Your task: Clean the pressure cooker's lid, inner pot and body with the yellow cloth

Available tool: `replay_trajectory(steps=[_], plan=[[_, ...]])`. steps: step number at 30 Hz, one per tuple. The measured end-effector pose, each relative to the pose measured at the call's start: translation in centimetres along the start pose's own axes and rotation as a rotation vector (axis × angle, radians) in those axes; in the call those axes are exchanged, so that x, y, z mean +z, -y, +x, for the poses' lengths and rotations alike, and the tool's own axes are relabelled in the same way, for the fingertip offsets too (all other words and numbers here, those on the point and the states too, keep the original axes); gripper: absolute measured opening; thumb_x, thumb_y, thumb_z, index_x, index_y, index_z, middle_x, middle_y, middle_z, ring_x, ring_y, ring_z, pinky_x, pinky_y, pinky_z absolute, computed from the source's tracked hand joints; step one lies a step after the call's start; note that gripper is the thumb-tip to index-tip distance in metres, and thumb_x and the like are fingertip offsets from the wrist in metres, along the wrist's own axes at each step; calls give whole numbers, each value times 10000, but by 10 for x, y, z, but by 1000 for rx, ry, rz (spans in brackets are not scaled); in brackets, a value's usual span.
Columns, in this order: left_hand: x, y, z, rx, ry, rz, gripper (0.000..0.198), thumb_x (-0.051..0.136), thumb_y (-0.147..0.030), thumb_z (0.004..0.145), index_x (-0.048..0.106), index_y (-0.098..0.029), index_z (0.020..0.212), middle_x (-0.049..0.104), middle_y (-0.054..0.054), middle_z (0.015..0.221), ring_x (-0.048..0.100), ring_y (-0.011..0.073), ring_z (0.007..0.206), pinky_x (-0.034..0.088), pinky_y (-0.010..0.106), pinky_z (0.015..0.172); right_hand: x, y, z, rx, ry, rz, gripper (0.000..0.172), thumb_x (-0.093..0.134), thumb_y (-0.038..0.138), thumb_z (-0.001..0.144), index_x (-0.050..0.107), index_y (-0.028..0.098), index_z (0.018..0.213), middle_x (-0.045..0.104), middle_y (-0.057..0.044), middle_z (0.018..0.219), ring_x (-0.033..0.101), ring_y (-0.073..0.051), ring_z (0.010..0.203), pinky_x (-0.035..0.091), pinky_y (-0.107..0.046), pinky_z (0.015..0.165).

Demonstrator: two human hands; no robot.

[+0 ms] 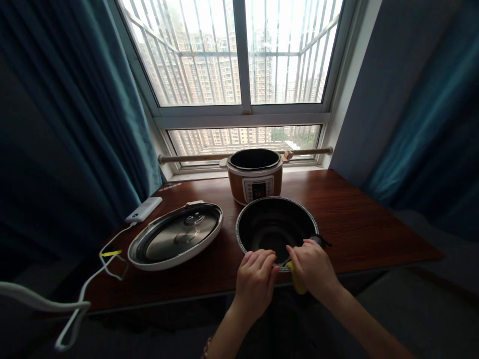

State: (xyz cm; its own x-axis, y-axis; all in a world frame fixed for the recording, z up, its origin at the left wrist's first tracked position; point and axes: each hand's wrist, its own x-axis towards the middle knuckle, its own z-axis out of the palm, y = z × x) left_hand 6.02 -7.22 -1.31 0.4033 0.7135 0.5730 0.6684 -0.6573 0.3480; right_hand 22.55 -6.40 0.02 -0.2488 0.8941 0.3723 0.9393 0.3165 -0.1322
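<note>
A black inner pot (277,224) with a pale speckled rim stands near the table's front edge. My left hand (256,279) is closed in a pinch at the pot's front rim; what lies between its fingers is too small to make out. Just to its right, my right hand (314,267) is closed around a yellow and dark object (298,280), perhaps a tape measure. A black cord (326,241) sticks out beyond that hand. Behind the pot stands a brown and white electric cooker (255,182), its top uncovered. A round lid (179,232) lies underside up on the left.
The brown wooden table (355,219) reaches to a barred window (239,55). At the left are a white power bank (144,209) and a white cable (84,289) with a yellow tie (111,253). Blue curtains (86,89) hang on both sides.
</note>
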Motion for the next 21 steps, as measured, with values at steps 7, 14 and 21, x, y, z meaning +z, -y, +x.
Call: replay_trajectory(steps=[7,14,21], plan=[[-26,-5,0,-159,-172,-312,396,390,-177,889,362,-190,1283,456,116,1342,442,206,1226,409,388,990,-18,51,6,116,75,695,306,302,264,927,587,175,996,677,-82,868,646,-176,781,481,-257,695],[-7,-63,18,-58,-176,-98,415,396,-159,872,378,-128,1285,494,154,1292,442,267,1214,429,454,970,-25,-9,5,474,-307,898,309,448,433,865,619,193,958,686,-76,926,641,-208,885,483,-324,820],[43,-75,24,-137,85,134,233,447,-300,847,584,-120,901,587,101,780,541,252,716,445,464,684,-4,-37,-18,257,-342,791,353,315,337,925,642,207,890,685,-44,873,634,-170,818,478,-285,745]])
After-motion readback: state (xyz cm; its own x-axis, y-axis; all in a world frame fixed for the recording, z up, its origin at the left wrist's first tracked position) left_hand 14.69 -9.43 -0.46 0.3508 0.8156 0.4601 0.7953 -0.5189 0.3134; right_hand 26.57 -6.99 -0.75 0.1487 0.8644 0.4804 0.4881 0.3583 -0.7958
